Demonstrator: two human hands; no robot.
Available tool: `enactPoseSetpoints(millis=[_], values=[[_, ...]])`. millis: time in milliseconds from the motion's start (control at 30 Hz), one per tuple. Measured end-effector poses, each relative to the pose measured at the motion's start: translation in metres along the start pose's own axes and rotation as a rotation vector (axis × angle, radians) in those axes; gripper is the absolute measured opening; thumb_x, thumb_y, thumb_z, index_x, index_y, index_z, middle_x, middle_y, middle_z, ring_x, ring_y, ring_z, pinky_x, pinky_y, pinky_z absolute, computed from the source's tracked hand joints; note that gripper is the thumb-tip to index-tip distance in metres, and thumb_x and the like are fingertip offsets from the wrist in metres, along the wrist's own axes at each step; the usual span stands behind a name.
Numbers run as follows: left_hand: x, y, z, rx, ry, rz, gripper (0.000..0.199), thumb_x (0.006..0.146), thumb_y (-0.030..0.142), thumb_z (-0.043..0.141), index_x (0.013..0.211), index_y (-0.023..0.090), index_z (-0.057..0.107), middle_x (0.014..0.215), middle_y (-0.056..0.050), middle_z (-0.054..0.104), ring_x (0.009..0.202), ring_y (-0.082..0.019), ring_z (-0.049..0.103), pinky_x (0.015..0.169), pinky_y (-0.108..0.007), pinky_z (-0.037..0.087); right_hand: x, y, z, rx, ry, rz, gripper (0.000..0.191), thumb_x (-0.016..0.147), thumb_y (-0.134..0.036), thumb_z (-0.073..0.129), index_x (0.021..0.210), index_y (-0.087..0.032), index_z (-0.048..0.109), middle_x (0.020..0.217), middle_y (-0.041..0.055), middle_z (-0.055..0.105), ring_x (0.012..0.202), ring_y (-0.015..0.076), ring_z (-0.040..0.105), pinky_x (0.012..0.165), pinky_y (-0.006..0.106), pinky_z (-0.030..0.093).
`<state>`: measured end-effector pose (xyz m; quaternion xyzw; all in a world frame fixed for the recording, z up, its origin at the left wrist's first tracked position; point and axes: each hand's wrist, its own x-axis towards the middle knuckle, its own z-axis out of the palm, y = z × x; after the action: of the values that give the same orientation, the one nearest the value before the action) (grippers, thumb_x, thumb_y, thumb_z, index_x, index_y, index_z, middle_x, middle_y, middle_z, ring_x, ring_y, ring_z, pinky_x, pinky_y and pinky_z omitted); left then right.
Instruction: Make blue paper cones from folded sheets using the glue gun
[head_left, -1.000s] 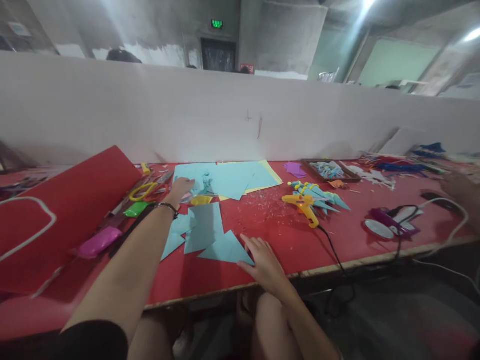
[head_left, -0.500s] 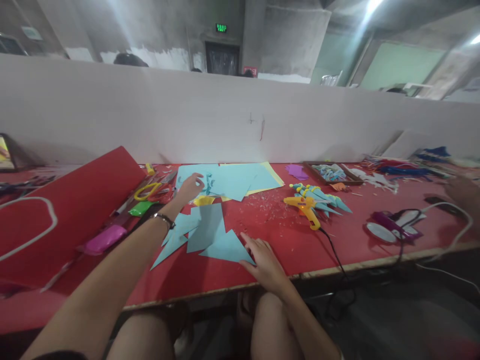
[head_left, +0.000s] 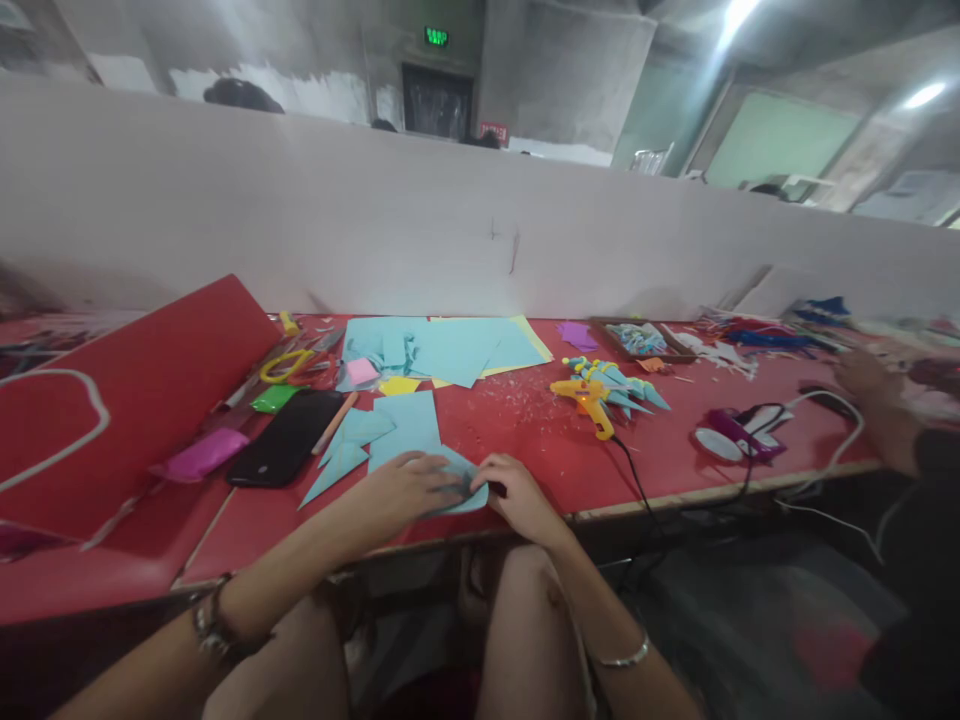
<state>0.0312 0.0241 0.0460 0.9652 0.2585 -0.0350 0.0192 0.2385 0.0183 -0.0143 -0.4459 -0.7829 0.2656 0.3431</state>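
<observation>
curling over blue paper (head_left: 468, 499) — both hands (head_left: 405, 492)

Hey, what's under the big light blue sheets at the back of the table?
Yellow paper sticks out past the right edge of the blue sheets; anything else beneath them is covered.

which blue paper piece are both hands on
The rightmost front piece: left hand on it, right hand at its edge; no other piece has both.

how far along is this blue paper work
Looks done: the blue cones with yellow trim, beside the glue gun. In hand: a small blue piece, under the left hand and at the right hand's fingers. Probably left: the flat cut pieces nearby and the large blue sheets behind.
</observation>
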Motion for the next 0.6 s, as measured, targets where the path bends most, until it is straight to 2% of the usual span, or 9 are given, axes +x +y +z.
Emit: enactPoseSetpoints(millis=[100, 167, 233, 300, 400, 467, 600], values=[[-0.014, 0.006, 0.017, -0.056, 0.000, -0.004, 0.061, 0.072, 0.022, 0.056, 0.130, 0.031, 0.038, 0.137, -0.001, 0.042, 0.129, -0.020, 0.030, 0.109, -0.041, 0.013, 0.001, -0.001, -0.005, 0.110, -0.002, -0.056, 0.025, 0.068, 0.001, 0.047, 0.068, -0.018, 0.063, 0.084, 0.0016, 0.057, 0.083, 0.0123, 0.053, 0.077, 0.024, 0.039], [-0.018, 0.009, 0.030, -0.048, -0.002, -0.013, 0.072, 0.070, 0.034, 0.059, 0.135, 0.029, 0.029, 0.142, -0.004, 0.033, 0.131, -0.022, 0.027, 0.109, -0.044, 0.009, 0.002, 0.002, -0.006, 0.175, -0.026, -0.112, 0.020, 0.069, -0.003, 0.048, 0.068, -0.017, 0.062, 0.088, 0.0024, 0.057, 0.083, 0.0123, 0.054, 0.077, 0.024, 0.040], [-0.016, 0.013, 0.040, 0.006, 0.007, -0.029, 0.074, 0.070, 0.036, 0.059, 0.136, 0.026, 0.027, 0.142, -0.006, 0.033, 0.130, -0.022, 0.029, 0.107, -0.043, 0.015, 0.005, 0.006, -0.005, 0.218, -0.053, -0.151, 0.013, 0.069, -0.008, 0.052, 0.068, -0.016, 0.062, 0.093, 0.0037, 0.058, 0.086, 0.0131, 0.056, 0.078, 0.024, 0.041], [-0.009, 0.018, 0.046, 0.084, 0.017, -0.040, 0.063, 0.076, 0.026, 0.052, 0.135, 0.026, 0.029, 0.138, -0.005, 0.039, 0.123, -0.021, 0.038, 0.101, -0.040, 0.026, 0.008, 0.010, -0.003, 0.227, -0.073, -0.150, 0.008, 0.068, -0.010, 0.056, 0.067, -0.016, 0.061, 0.098, 0.0048, 0.059, 0.090, 0.0143, 0.057, 0.081, 0.024, 0.041], [0.000, 0.027, 0.046, 0.196, 0.036, -0.055, 0.054, 0.081, 0.011, 0.040, 0.132, 0.028, 0.034, 0.131, -0.005, 0.047, 0.106, -0.019, 0.051, 0.085, -0.034, 0.040, 0.009, 0.011, -0.006, 0.142, -0.113, -0.121, 0.006, 0.068, -0.012, 0.058, 0.069, -0.016, 0.063, 0.107, 0.0061, 0.059, 0.099, 0.0158, 0.055, 0.086, 0.025, 0.040], [0.005, 0.033, 0.042, 0.236, 0.048, -0.071, 0.053, 0.081, 0.008, 0.039, 0.130, 0.027, 0.037, 0.128, -0.005, 0.050, 0.098, -0.020, 0.054, 0.076, -0.033, 0.042, 0.005, 0.008, -0.013, 0.027, -0.125, -0.113, 0.011, 0.070, -0.013, 0.056, 0.076, -0.016, 0.065, 0.113, 0.0075, 0.057, 0.105, 0.0164, 0.053, 0.091, 0.028, 0.039], [0.008, 0.037, 0.039, 0.250, 0.062, -0.118, 0.050, 0.080, 0.007, 0.039, 0.127, 0.025, 0.043, 0.125, -0.006, 0.052, 0.095, -0.021, 0.055, 0.070, -0.033, 0.044, -0.011, -0.002, -0.032, -0.246, -0.174, -0.151, 0.022, 0.074, -0.014, 0.055, 0.093, -0.019, 0.066, 0.125, 0.0079, 0.052, 0.118, 0.0185, 0.043, 0.100, 0.034, 0.033]])
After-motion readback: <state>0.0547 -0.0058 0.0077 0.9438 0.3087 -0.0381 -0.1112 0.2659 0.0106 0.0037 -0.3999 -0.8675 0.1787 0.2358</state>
